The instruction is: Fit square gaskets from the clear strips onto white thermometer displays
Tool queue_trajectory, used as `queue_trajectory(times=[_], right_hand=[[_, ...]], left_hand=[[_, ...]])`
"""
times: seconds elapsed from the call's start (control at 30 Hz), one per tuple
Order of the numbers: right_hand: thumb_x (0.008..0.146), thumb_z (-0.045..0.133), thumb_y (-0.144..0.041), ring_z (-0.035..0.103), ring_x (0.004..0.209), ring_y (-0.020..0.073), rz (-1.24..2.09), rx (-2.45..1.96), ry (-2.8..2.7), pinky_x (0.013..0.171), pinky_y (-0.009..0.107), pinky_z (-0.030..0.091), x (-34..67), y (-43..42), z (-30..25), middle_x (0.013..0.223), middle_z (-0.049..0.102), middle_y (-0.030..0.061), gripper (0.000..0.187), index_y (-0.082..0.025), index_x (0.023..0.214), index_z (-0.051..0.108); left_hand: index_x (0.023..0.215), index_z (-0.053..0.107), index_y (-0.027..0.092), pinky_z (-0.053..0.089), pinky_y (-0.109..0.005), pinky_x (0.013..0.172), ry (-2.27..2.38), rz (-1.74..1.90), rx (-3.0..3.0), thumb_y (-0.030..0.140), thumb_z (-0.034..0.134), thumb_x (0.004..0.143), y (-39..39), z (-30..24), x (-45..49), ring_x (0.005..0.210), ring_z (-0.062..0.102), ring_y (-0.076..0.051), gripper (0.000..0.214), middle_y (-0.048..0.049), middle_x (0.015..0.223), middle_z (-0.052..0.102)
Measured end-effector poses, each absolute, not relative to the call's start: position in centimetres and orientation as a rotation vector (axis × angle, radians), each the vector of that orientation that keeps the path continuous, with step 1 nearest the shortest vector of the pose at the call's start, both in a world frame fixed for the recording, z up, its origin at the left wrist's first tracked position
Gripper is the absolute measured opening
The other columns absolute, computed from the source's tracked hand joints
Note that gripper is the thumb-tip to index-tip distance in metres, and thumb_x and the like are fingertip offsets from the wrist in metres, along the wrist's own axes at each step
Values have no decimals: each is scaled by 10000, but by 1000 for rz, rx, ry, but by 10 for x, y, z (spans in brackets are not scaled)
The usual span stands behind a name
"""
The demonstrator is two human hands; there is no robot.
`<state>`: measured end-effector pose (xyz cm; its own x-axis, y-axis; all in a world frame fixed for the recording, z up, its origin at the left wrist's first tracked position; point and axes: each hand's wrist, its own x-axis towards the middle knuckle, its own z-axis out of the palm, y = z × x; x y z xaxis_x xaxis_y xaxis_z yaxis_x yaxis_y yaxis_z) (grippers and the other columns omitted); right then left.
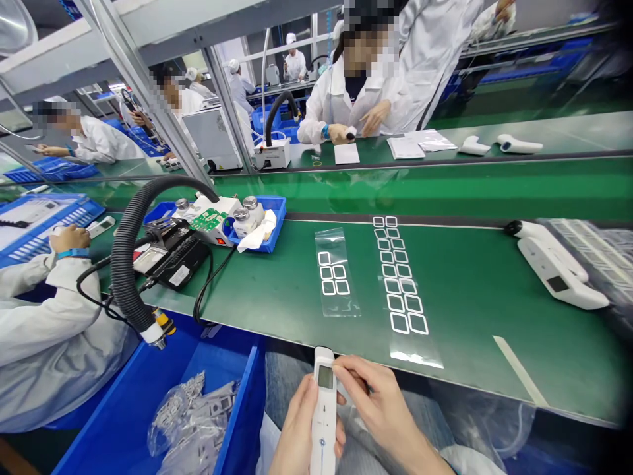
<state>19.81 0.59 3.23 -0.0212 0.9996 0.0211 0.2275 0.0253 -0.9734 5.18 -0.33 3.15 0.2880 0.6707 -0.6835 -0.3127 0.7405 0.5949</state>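
Smooth green bench point(469, 284), white device point(324, 412) (slender)

Black bendy hose point(122, 257), arched; blue tray point(279, 221) holding metal-topped jars point(244, 224) and white tissue point(260, 232); green circuit board point(208, 220) nearby.

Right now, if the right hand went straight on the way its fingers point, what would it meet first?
Probably the white device, beside its screen; the right hand seems to touch it, though depth is unclear.
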Motion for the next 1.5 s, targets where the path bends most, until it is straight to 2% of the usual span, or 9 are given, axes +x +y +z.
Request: queue_trajectory(times=[0.13,0.23,0.43,0.57,0.73,0.97,1.1,1.3,1.5], right_hand=[[944,516,-165,511,589,169,543,-1282,-1804,580,303,385,204,-5,17,658,598,28,305,-186,1202,677],[946,501,-133,534,626,170,540,-1218,-1835,584,295,415,209,-7,16,699,598,30,386,-207,1306,620],[981,495,-300,617,971,207,1064,-1302,-1410,806,299,520,213,4,34,1148,619,97,288,-249,1209,662],[956,543,-366,631,891,192,1243,-1312,-1367,795,292,523,212,14,41,1136,634,92,246,-218,1076,699],[972,513,-356,623,824,175,1163,-1376,-1558,737,268,520,224,15,44,952,643,51,218,-233,1060,670],[883,678,-322,637,1136,255,799,-1395,-2185,900,283,543,277,15,63,1342,605,12,438,-390,1304,577],[871,686,-278,657,1079,255,551,-1319,-2297,918,303,526,293,34,84,1184,686,31,397,-342,1255,608],[822,672,-298,548,604,160,569,-1485,-1904,540,267,431,340,106,80,749,617,18,154,-230,957,701],[764,685,-369,532,526,165,448,-2036,-1085,527,277,391,459,225,58,568,596,12,280,-116,875,729]], left_hand=[[896,543,178,371,-209,437,1055,711,466,703,632,765,-4,24,50,407,478,-117,549,-16,510,586],[870,557,169,391,-212,451,1067,698,521,697,573,814,-3,26,48,425,494,-122,531,-31,514,585],[889,580,158,376,-194,396,1068,636,719,695,700,704,0,35,54,399,466,-79,580,-34,691,626],[877,559,177,332,-191,358,1111,568,781,703,697,688,0,25,56,367,437,-78,575,-9,653,597],[857,630,171,338,-210,441,1078,438,1032,529,724,746,19,21,42,442,472,-114,387,1,581,571],[754,717,217,373,-227,559,918,285,1411,239,757,694,72,60,40,593,506,-150,75,15,672,619],[875,728,190,385,-228,520,786,199,1412,236,688,764,109,67,61,557,546,-152,126,-9,659,646],[911,701,146,483,-199,524,1040,834,1244,402,791,717,221,51,86,814,619,-201,333,-101,901,672],[700,683,104,439,-178,412,1025,858,1241,420,816,672,280,31,116,573,563,-133,344,-63,708,626]])
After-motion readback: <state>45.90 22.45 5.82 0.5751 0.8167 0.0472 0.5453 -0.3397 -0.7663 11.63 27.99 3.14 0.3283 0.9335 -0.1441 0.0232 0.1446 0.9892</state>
